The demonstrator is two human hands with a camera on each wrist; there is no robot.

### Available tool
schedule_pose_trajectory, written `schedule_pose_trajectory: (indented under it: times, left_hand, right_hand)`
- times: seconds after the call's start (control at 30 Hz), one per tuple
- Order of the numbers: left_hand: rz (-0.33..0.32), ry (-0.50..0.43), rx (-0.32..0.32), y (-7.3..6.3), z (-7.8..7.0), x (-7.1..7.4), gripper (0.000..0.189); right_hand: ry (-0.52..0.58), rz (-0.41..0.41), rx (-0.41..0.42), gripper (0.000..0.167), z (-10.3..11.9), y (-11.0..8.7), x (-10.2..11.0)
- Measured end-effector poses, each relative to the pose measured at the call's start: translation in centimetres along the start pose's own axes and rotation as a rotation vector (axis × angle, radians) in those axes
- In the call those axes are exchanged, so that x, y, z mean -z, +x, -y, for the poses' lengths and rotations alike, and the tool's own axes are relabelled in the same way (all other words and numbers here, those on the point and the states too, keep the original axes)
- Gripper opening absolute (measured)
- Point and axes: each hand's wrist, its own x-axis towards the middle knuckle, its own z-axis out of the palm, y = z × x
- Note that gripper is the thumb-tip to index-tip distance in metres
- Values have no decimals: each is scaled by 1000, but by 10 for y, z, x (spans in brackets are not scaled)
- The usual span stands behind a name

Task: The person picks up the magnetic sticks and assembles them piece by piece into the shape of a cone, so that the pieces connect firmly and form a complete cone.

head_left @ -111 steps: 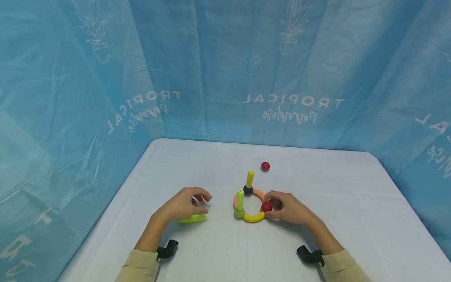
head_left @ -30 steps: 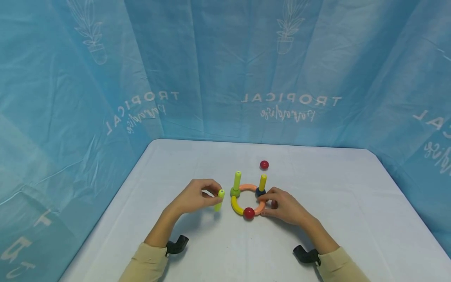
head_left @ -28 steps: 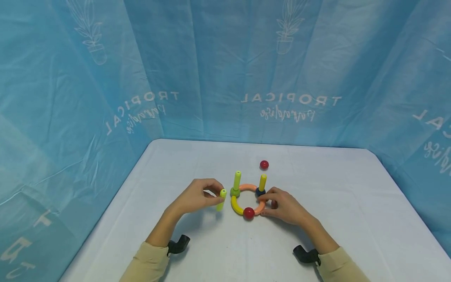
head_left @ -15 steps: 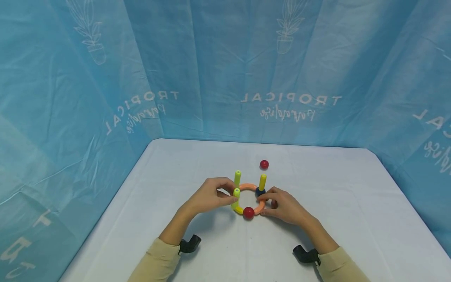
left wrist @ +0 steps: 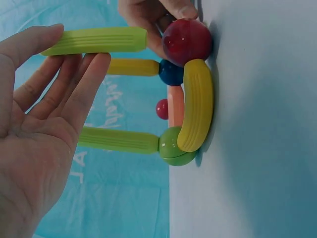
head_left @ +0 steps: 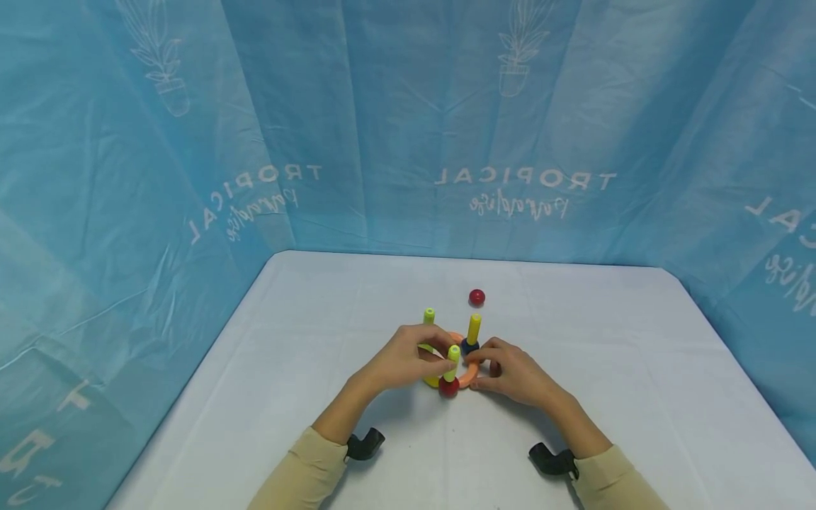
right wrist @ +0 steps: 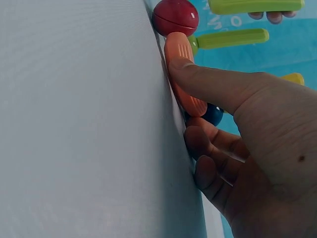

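My left hand (head_left: 403, 360) pinches a light green ribbed rod (left wrist: 99, 39) between thumb and fingers, upright over the near red ball (head_left: 449, 387) of a small ring. In the left wrist view a gap separates rod and ball. The ring joins balls with curved pieces: a yellow curved piece (left wrist: 198, 106), a green ball (left wrist: 176, 146) bearing an upright green rod (left wrist: 121, 140), and a dark blue ball (head_left: 469, 347) bearing an upright yellow rod (head_left: 474, 328). At the ring's right side my right hand (head_left: 519, 372) grips an orange curved piece (right wrist: 179, 74), thumb on its face.
Behind the ring lies a loose red ball (head_left: 477, 297). The white-covered table (head_left: 574, 312) has a blue printed curtain (head_left: 395, 127) along its back and sides. Black wrist mounts (head_left: 553, 460) hang under both forearms.
The ring has been turned, bringing a red ball to the front. My left hand has picked the green rod off the table and carried it right, over that ball. My right hand now grips the orange piece.
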Motion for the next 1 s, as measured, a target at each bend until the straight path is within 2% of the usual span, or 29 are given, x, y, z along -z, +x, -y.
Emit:
schedule_pose_trajectory:
  times: [0.6, 0.77, 0.87, 1.0]
  left_hand:
    - [1, 45, -22, 2, 6, -5, 23]
    - [-3, 43, -34, 1, 4, -2, 27]
    - [-40, 30, -74, -1, 2, 4, 27]
    - [-177, 39, -147, -2, 5, 13, 18]
  right_hand:
    - [2, 7, 4, 43, -1, 0, -1]
    - [1, 3, 11, 44, -1, 0, -1]
    - [-5, 0, 20, 43, -1, 0, -1]
    - [-16, -1, 24, 43, -1, 1, -2]
